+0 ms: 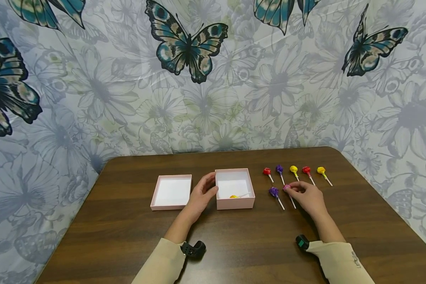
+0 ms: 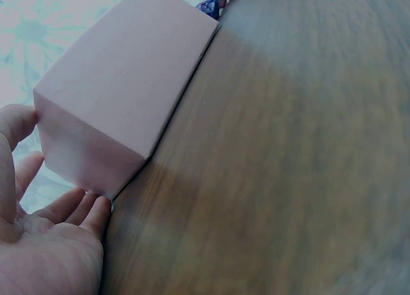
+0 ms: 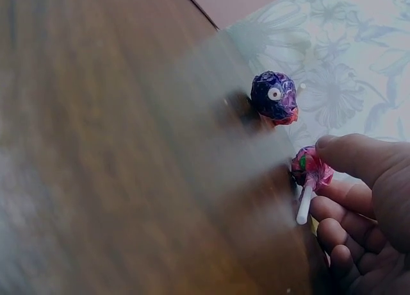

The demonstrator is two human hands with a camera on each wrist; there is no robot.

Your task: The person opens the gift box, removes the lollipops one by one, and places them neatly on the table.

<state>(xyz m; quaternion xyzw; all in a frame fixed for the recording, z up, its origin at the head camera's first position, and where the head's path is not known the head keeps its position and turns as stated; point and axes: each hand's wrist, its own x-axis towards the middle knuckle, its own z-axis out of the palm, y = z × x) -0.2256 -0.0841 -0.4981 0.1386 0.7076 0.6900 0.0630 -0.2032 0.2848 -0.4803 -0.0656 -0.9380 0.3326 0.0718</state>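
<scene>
My left hand (image 1: 201,194) rests its fingertips against the left side of an open pink box (image 1: 235,203); in the left wrist view the fingers (image 2: 61,208) touch the box's end wall. Inside the box lies a yellow lollipop (image 1: 233,196), partly hidden by the front wall. My right hand (image 1: 307,197) pinches the head of a pink lollipop (image 3: 312,167) between thumb and finger, its white stick pointing toward me. Just left of it lies a purple lollipop (image 1: 274,192). Behind these, a row holds red (image 1: 267,171), purple (image 1: 279,169) and yellow lollipops (image 1: 293,169).
The shallow pink lid (image 1: 154,193) with a white inside lies left of the box. At the right end of the row are another red lollipop (image 1: 306,170) and a yellow lollipop (image 1: 321,170). A butterfly-patterned cloth (image 1: 213,118) hangs behind the brown wooden table (image 1: 248,244).
</scene>
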